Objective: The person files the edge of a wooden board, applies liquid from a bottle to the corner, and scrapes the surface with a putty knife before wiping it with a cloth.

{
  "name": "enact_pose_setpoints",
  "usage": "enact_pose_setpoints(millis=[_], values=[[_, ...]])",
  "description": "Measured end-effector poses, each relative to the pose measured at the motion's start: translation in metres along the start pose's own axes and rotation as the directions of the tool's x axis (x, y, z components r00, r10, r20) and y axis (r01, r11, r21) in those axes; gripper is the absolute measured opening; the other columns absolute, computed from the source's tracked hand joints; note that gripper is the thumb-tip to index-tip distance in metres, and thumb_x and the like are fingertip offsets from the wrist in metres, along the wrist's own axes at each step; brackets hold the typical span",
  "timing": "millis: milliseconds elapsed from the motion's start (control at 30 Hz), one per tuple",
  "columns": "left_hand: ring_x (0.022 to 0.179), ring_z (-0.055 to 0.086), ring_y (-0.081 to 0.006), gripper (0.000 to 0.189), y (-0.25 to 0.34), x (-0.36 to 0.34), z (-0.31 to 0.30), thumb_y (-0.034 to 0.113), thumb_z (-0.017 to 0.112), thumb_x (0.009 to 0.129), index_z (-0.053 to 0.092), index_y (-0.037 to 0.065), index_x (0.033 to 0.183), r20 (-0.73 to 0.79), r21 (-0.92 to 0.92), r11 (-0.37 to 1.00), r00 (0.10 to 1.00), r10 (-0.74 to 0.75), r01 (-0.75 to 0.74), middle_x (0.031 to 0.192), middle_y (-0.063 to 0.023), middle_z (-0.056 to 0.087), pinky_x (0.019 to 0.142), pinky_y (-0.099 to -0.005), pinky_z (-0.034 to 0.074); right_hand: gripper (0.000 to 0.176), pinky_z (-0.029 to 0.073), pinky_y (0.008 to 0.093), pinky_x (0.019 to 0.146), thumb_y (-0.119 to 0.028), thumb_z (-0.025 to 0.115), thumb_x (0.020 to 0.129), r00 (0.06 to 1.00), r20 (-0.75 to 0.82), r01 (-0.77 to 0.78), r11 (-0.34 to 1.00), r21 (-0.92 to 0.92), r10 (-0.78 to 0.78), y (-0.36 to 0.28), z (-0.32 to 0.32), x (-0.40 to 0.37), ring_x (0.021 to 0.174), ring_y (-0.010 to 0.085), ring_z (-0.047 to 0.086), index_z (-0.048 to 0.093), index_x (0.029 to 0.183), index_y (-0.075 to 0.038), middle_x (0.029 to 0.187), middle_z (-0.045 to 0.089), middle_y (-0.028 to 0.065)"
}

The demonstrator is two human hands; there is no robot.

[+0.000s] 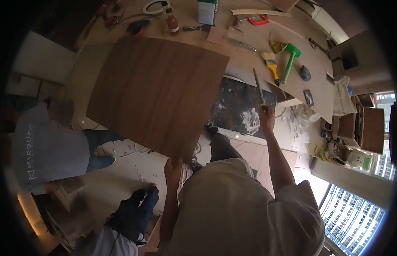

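Observation:
A large brown wood-veneer panel (pixel 155 94) reaches from the workbench out toward my body. My left hand (pixel 173 170) is closed on its near corner, fingers wrapped at the edge. To the right of the panel, my right hand (pixel 267 117) grips the black and yellow handle of a file (pixel 259 87). The file's long grey blade points up and away, apart from the panel. Beyond it on the bench lie a paintbrush (pixel 271 66) with a yellow handle and a green hammer-shaped tool (pixel 290 64).
The workbench (pixel 309 98) also carries a red clamp (pixel 259 20), a bottle (pixel 172 24) and a metal can (pixel 207 10). A stained black board (pixel 241 104) lies below. One person (pixel 53 145) stands at left, another (pixel 130 217) at lower left. Cables trail on the floor.

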State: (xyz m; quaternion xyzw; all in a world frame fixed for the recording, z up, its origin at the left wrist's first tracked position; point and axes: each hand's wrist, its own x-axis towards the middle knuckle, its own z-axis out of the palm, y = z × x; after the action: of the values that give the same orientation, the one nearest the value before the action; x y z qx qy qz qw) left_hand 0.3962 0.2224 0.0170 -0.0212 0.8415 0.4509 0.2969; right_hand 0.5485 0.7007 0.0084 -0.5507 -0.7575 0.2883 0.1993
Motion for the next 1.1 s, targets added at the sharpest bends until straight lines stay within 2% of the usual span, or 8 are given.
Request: enact_pose_setpoints(millis=[233,467,567,633,700,800,900,1100], values=[[0.077,0.07,-0.0167,0.035,0.009,-0.003,0.004,0.03,0.08,0.096,0.066,-0.002,0.105,-0.082,0.126,0.986,0.992,-0.098,0.108,0.093,-0.0095,0.072,0.063,-0.0323,0.055,0.045,0.052,0.0569,0.09,-0.04,0.067,0.093,0.992,-0.107,0.069,0.997,0.018,-0.067,-0.048,0.016,0.182,0.104,0.0503,0.069,0.068,0.117,-0.002,0.109,0.073,0.0292],[0.076,0.071,-0.0163,0.035,0.006,-0.015,0.025,0.028,0.08,0.095,0.066,-0.003,0.101,-0.256,0.023,0.981,0.95,-0.179,0.191,0.086,-0.0114,0.072,0.059,-0.0305,0.057,0.043,0.053,0.0628,0.093,-0.04,0.061,0.097,0.997,0.08,0.014,0.931,-0.366,0.016,-0.066,0.047,0.289,0.107,0.0538,0.068,0.065,0.121,-0.004,0.117,0.072,0.0294],[0.087,0.073,-0.031,0.034,0.011,-0.019,0.03,0.027,0.077,0.093,0.072,-0.006,0.098,-0.317,-0.005,0.973,0.922,-0.221,0.231,0.092,-0.019,0.075,0.082,-0.0445,0.056,0.041,0.054,0.0624,0.091,-0.037,0.059,0.099,0.997,0.073,0.011,0.904,-0.427,0.023,-0.06,0.066,0.305,0.113,0.0502,0.069,0.065,0.127,-0.007,0.12,0.073,0.027],[0.084,0.073,-0.0276,0.033,0.017,-0.024,0.031,0.026,0.078,0.093,0.07,-0.005,0.099,-0.349,-0.015,0.974,0.911,-0.218,0.227,0.09,-0.0171,0.074,0.076,-0.0409,0.057,0.043,0.049,0.0605,0.1,-0.035,0.061,0.098,0.993,-0.015,0.087,0.806,-0.586,-0.118,-0.085,0.062,0.289,0.124,0.045,0.062,0.062,0.133,-0.011,0.131,0.066,0.0211],[0.075,0.072,-0.0194,0.032,0.005,-0.019,0.036,0.024,0.078,0.094,0.067,-0.005,0.103,-0.366,0.065,0.978,0.917,-0.161,0.198,0.086,-0.0126,0.073,0.06,-0.0327,0.058,0.041,0.044,0.0595,0.104,-0.03,0.064,0.097,0.976,-0.053,0.154,0.836,-0.527,-0.213,-0.093,0.069,0.292,0.129,0.0413,0.055,0.061,0.134,-0.012,0.136,0.058,0.0161],[0.09,0.074,-0.0323,0.034,0.026,-0.02,0.039,0.027,0.081,0.089,0.072,-0.005,0.096,-0.379,-0.085,0.923,0.845,-0.377,0.374,0.094,-0.0203,0.076,0.086,-0.0451,0.057,0.036,0.05,0.0561,0.096,-0.022,0.068,0.094,0.907,-0.033,0.369,0.831,-0.417,-0.419,-0.126,0.073,0.291,0.122,0.0394,0.061,0.064,0.129,-0.012,0.13,0.061,0.0159],[0.091,0.074,-0.032,0.034,0.037,-0.02,0.039,0.027,0.082,0.088,0.072,-0.005,0.097,-0.388,-0.094,0.916,0.833,-0.395,0.391,0.095,-0.0202,0.076,0.086,-0.045,0.057,0.031,0.054,0.0531,0.089,-0.017,0.072,0.092,0.81,0.001,0.576,0.795,-0.189,-0.587,-0.144,0.097,0.305,0.11,0.039,0.066,0.068,0.122,-0.011,0.118,0.066,0.0172],[0.09,0.073,-0.0315,0.034,0.047,-0.019,0.04,0.025,0.082,0.088,0.071,-0.005,0.099,-0.402,-0.111,0.895,0.804,-0.438,0.431,0.095,-0.0193,0.076,0.084,-0.0443,0.056,0.021,0.056,0.0497,0.085,-0.012,0.073,0.091,0.809,0.09,0.56,0.809,0.178,-0.58,-0.215,0.146,0.28,0.095,0.0396,0.07,0.071,0.112,-0.009,0.106,0.069,0.0187]])
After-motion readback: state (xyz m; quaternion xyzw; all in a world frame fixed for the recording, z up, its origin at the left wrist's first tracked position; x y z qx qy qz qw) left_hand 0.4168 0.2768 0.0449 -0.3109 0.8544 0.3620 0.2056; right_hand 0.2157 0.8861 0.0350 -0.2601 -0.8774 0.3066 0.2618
